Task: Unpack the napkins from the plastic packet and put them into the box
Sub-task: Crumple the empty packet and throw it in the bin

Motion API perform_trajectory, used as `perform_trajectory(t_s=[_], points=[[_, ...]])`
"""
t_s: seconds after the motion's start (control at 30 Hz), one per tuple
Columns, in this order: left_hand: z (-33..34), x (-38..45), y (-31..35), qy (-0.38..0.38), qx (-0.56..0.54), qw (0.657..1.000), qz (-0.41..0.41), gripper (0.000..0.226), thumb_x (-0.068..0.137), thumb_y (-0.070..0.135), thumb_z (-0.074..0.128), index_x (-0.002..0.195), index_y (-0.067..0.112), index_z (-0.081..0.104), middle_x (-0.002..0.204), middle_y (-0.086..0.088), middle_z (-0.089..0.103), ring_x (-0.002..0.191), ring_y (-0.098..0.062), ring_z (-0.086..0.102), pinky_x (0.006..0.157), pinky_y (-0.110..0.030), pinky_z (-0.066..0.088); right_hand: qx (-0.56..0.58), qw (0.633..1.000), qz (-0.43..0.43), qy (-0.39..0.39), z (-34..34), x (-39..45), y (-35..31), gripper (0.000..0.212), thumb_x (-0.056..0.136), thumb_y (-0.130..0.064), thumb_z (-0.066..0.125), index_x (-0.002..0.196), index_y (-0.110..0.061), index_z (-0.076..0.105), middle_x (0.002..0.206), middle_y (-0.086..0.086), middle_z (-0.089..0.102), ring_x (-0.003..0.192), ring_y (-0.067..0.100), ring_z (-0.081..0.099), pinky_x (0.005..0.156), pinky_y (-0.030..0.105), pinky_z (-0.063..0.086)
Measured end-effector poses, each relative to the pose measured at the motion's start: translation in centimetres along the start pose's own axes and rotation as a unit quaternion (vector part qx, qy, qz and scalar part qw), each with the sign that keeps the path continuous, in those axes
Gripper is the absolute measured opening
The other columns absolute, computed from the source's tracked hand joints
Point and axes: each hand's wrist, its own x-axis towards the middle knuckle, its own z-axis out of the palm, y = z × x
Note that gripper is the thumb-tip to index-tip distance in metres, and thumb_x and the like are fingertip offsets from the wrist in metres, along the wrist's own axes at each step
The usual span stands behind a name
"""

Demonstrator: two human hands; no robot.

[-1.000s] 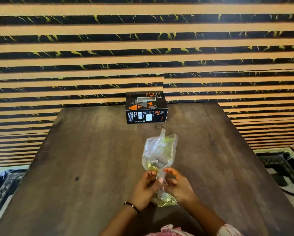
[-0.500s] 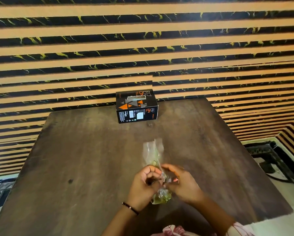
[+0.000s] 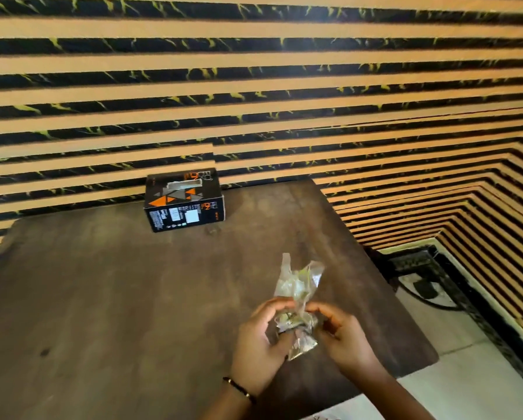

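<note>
Striped wall panelling (image 3: 254, 86) in tan and black, flecked yellow, runs behind a dark brown wooden table (image 3: 102, 298). At the table's far edge, against the wall, sits a black cardboard box (image 3: 183, 200) with orange and grey triangles; its printed lettering and white label are too blurred to read. Near the table's right edge, well apart from the box, a crumpled clear plastic packet (image 3: 298, 301) with yellowish contents is pinched between both hands: the left hand (image 3: 261, 347), wearing a thin dark bracelet (image 3: 239, 389), and the right hand (image 3: 345, 341), fingers curled onto the plastic.
</note>
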Motion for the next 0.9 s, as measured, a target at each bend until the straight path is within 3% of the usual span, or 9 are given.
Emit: perform_trajectory(t_s=[0.13, 0.2, 0.3, 0.47, 0.57, 0.63, 0.7, 0.8, 0.9], points=[[5.9, 0.0, 2.4, 0.01, -0.019, 0.999, -0.036, 0.026, 0.07, 0.036, 0.066, 0.096, 0.039, 0.062, 0.096, 0.024, 0.068, 0.088, 0.003, 0.064, 0.077, -0.014, 0.048, 0.166, 0.983, 0.066, 0.035, -5.4, -2.0, 1.7, 0.051, 0.074, 0.016, 0.062, 0.11, -0.02, 0.055, 0.109, 0.001, 0.066, 0.094, 0.015, 0.067, 0.076, 0.02, 0.055], [8.6, -0.2, 3.5, -0.036, -0.041, 0.996, -0.071, 0.027, 0.07, 0.042, 0.064, 0.096, 0.04, 0.059, 0.091, 0.015, 0.071, 0.079, -0.005, 0.066, 0.071, -0.021, 0.052, 0.247, 0.963, 0.102, 0.022, -8.2, -3.4, 2.7, 0.052, 0.076, 0.009, 0.065, 0.12, -0.016, 0.05, 0.113, 0.005, 0.065, 0.098, 0.016, 0.067, 0.078, 0.027, 0.056], [14.1, -0.3, 5.4, -0.083, -0.123, 0.982, -0.119, 0.036, 0.069, 0.034, 0.072, 0.099, 0.031, 0.053, 0.096, -0.003, 0.07, 0.086, -0.016, 0.066, 0.073, -0.025, 0.052, 0.292, 0.951, 0.095, -0.02, -13.8, -6.0, 5.0, 0.057, 0.075, -0.004, 0.068, 0.127, -0.018, 0.051, 0.119, 0.006, 0.066, 0.105, 0.026, 0.065, 0.08, 0.033, 0.054], [23.2, 0.9, 8.2, -0.125, -0.173, 0.963, -0.166, 0.045, 0.071, -0.01, 0.07, 0.106, 0.008, 0.048, 0.093, -0.006, 0.065, 0.078, -0.004, 0.066, 0.066, -0.021, 0.054, 0.281, 0.953, 0.107, 0.034, -21.7, -9.0, 8.1, 0.041, 0.072, -0.005, 0.063, 0.112, -0.014, 0.063, 0.098, 0.011, 0.073, 0.084, 0.021, 0.068, 0.066, 0.024, 0.053], [28.1, 1.2, 8.8, -0.124, -0.172, 0.959, -0.189, 0.049, 0.061, 0.004, 0.081, 0.099, 0.017, 0.053, 0.095, -0.002, 0.068, 0.086, -0.009, 0.067, 0.073, -0.026, 0.054, 0.266, 0.952, 0.103, 0.114, -24.9, -10.4, 10.2, 0.034, 0.07, -0.005, 0.064, 0.103, -0.008, 0.067, 0.097, 0.016, 0.073, 0.087, 0.028, 0.068, 0.072, 0.032, 0.054], [30.8, 1.2, 9.2, -0.12, -0.177, 0.95, -0.226, 0.048, 0.062, 0.006, 0.081, 0.099, 0.02, 0.053, 0.103, -0.005, 0.066, 0.086, -0.012, 0.067, 0.068, -0.022, 0.054, 0.277, 0.939, 0.105, 0.173, -26.1, -11.0, 11.2, 0.03, 0.066, -0.003, 0.064, 0.096, -0.008, 0.068, 0.094, 0.018, 0.073, 0.088, 0.035, 0.068, 0.075, 0.04, 0.055], [32.5, 1.4, 9.9, -0.141, -0.231, 0.92, -0.282, 0.044, 0.073, -0.004, 0.072, 0.107, 0.015, 0.053, 0.106, -0.008, 0.063, 0.073, -0.008, 0.066, 0.055, -0.017, 0.051, 0.295, 0.925, 0.108, 0.214, -27.2, -11.1, 11.8, 0.028, 0.062, -0.002, 0.064, 0.089, -0.008, 0.07, 0.088, 0.017, 0.073, 0.082, 0.031, 0.068, 0.071, 0.039, 0.055], [34.3, 2.9, 10.8, -0.22, -0.281, 0.882, -0.309, 0.045, 0.069, 0.004, 0.076, 0.108, 0.018, 0.061, 0.098, -0.006, 0.07, 0.068, -0.012, 0.062, 0.053, -0.024, 0.043, 0.311, 0.92, 0.112, 0.21, -29.5, -10.5, 12.6, 0.03, 0.068, 0.009, 0.061, 0.085, -0.013, 0.073, 0.084, 0.012, 0.075, 0.078, 0.026, 0.07, 0.066, 0.031, 0.055], [35.5, 5.2, 10.4, -0.224, -0.275, 0.892, -0.282, 0.042, 0.057, 0.016, 0.084, 0.095, 0.021, 0.068, 0.087, -0.003, 0.073, 0.07, -0.018, 0.06, 0.053, -0.026, 0.043, 0.258, 0.938, 0.126, 0.193, -31.5, -8.7, 13.9, 0.034, 0.074, 0.014, 0.059, 0.086, -0.015, 0.073, 0.085, 0.009, 0.076, 0.079, 0.025, 0.071, 0.067, 0.029, 0.056]])
